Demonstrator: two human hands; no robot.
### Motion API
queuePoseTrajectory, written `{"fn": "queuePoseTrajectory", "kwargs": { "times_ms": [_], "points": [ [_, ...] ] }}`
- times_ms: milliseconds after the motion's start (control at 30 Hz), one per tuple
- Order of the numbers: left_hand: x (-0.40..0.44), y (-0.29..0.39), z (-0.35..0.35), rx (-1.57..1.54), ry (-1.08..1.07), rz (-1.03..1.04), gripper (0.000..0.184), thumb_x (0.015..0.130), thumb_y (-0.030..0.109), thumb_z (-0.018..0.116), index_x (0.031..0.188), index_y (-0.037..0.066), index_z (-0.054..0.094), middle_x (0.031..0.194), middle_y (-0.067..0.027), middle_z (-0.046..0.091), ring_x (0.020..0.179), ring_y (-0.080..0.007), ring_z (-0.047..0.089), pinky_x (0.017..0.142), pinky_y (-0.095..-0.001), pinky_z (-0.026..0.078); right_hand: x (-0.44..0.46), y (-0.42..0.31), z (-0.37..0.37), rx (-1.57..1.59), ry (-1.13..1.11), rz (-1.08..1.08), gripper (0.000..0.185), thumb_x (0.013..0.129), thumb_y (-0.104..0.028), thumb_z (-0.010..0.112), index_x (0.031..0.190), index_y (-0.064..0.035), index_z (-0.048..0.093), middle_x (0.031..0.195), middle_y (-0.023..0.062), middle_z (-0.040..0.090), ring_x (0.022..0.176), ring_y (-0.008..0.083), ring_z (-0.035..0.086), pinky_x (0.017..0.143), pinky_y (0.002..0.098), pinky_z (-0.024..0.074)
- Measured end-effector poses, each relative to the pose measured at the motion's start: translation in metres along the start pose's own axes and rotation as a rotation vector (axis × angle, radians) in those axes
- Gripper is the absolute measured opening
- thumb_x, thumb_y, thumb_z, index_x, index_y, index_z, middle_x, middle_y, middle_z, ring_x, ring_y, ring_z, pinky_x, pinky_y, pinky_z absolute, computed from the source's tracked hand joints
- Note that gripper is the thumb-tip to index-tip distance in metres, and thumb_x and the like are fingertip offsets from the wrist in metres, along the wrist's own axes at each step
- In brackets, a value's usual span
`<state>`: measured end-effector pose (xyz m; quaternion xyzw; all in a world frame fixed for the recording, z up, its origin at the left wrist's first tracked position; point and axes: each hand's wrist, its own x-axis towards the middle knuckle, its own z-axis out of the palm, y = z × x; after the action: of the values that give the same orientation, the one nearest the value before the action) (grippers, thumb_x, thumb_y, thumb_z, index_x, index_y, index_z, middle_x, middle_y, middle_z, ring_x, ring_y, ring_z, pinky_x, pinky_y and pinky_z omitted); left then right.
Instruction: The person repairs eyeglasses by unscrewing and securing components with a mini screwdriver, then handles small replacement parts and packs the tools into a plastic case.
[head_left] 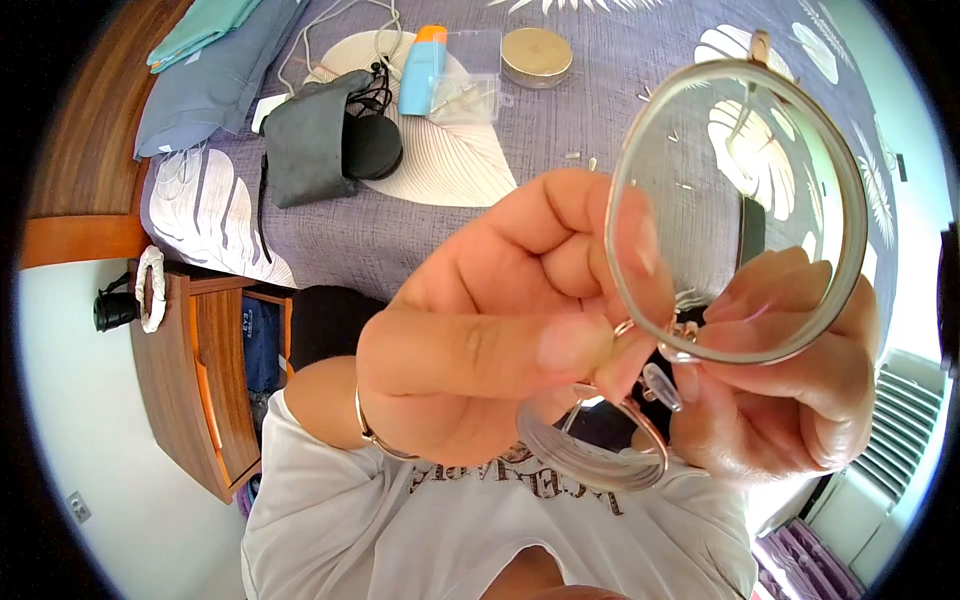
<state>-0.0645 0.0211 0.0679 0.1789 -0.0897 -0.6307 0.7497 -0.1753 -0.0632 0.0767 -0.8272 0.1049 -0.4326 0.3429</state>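
Observation:
A pair of eyeglasses (855, 170) with thin gold-toned metal rims is held up close, tilted, one lens high on the right and the other lower down. My left hand (490, 320), with a bracelet at its wrist, pinches the frame near the bridge between thumb and fingers. On the other side, my right hand (790, 380) has its fingers curled in by the bridge, close to a clear nose pad (661, 387). Some of its fingers show through the upper lens. Whether its fingertips grip the frame or a small part is hidden.
On the patterned bedspread (340, 240) lie a grey pouch (305, 150), a blue bottle with orange cap (422, 80), a clear plastic box (466, 100), a round gold tin (537, 55) and tiny loose pieces (573, 156). Folded clothes (195, 100) and a wooden drawer unit (175, 390) are left.

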Motion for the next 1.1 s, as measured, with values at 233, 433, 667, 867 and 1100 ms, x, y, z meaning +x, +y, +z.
{"fn": "queuePoseTrajectory", "kwargs": {
  "times_ms": [233,433,667,867,1100],
  "points": [
    [0.008,0.014,-0.009,0.462,-0.043,0.176,0.029,0.071,0.009,0.054,0.094,0.000,0.040,0.069,-0.0033,0.046,0.062,-0.0099,0.042,0.057,-0.0201,0.031,0.011,0.033,-0.042,0.053,0.092,-0.088,0.014,0.071,0.008,0.052,0.083,0.0001,0.052,0.074,0.0080,0.050,0.062,0.0122,0.046,0.053,0.0208,0.0359],
    [0.025,0.025,-0.030,0.877,-0.108,0.302,0.023,0.073,0.003,0.053,0.094,0.001,0.042,0.079,-0.0044,0.049,0.071,-0.0092,0.045,0.064,-0.0200,0.034,0.018,0.063,-0.027,0.148,0.095,0.234,0.016,0.071,0.003,0.060,0.085,-0.0023,0.054,0.070,-0.0009,0.050,0.060,0.0034,0.045,0.052,0.0148,0.0355],
    [0.025,0.032,-0.036,1.447,-0.110,0.627,0.025,0.074,0.001,0.054,0.096,0.003,0.043,0.080,-0.0021,0.052,0.074,-0.0082,0.046,0.069,-0.0212,0.034,0.021,0.085,-0.024,0.364,0.040,0.518,0.018,0.084,-0.019,0.049,0.085,-0.0019,0.055,0.067,-0.0005,0.051,0.056,0.0045,0.042,0.050,0.0168,0.0333],
    [0.021,0.045,-0.034,1.237,-0.320,0.714,0.036,0.071,-0.004,0.056,0.101,0.002,0.037,0.086,-0.0064,0.054,0.077,-0.0102,0.048,0.069,-0.0236,0.037,0.004,0.143,-0.021,0.126,-0.296,0.754,0.019,0.079,-0.018,0.052,0.087,-0.0012,0.057,0.077,0.0038,0.057,0.067,0.0107,0.050,0.062,0.0231,0.0402],
    [0.038,0.044,-0.055,0.597,-0.446,0.622,0.041,0.071,0.000,0.061,0.103,0.005,0.036,0.083,-0.0053,0.053,0.081,-0.0141,0.048,0.072,-0.0282,0.041,0.000,0.093,0.033,1.120,-0.419,0.633,0.044,0.078,-0.023,0.053,0.118,-0.0096,0.040,0.107,0.0101,0.052,0.099,0.0185,0.047,0.088,0.0296,0.0336]
  ]
}}
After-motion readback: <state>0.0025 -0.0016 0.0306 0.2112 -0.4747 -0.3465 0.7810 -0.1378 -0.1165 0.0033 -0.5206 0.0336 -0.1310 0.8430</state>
